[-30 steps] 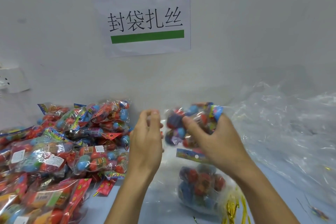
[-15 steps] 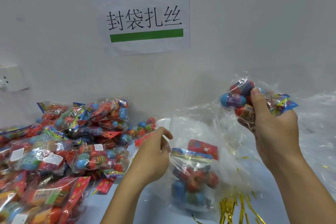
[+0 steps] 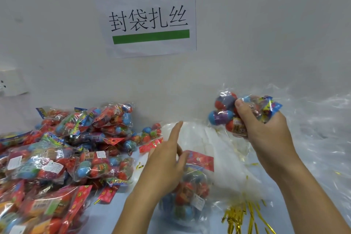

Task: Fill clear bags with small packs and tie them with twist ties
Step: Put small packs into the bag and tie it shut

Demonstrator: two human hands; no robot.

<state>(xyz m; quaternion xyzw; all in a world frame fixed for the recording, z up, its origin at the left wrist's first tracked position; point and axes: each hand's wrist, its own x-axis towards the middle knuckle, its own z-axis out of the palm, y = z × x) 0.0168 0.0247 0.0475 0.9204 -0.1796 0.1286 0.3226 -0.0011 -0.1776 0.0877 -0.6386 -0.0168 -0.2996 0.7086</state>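
A: Since half a second ago, what changed?

B: Left hand [image 3: 167, 159] has gone from curled to spread, fingers straight now, forefinger aimed up and away, holding nothing. Right hand [image 3: 266, 133] has stayed high, barely shifted, gripping the same small pack [image 3: 228, 114].

A: Grip on that pack?

B: Thumb hooked over the front, fingers wrapped behind. Blue, red and purple egg shapes bulge out to the left of the thumb; the printed header pokes out to the right.

A: And the clear bag [image 3: 209, 144]?

B: Right under the left hand's fingertips, lying open on the table [image 3: 121, 207], its mouth toward the wall. One pack with a red header [image 3: 191, 186] already lies inside, partly covered by the left palm. The held pack is up and to the right of the clear bag, outside it.

A: Ties?

B: Gold twist ties [image 3: 245, 216] in a loose heap just below the clear bag, on its right side; a few stray ones beside it.

A: Anything else?

B: Big pile of packs [image 3: 66, 154] to the left of the clear bag. Heap of crumpled clear plastic [image 3: 322, 138] to its right. White paper sign [image 3: 148, 15] with green bars on the wall above
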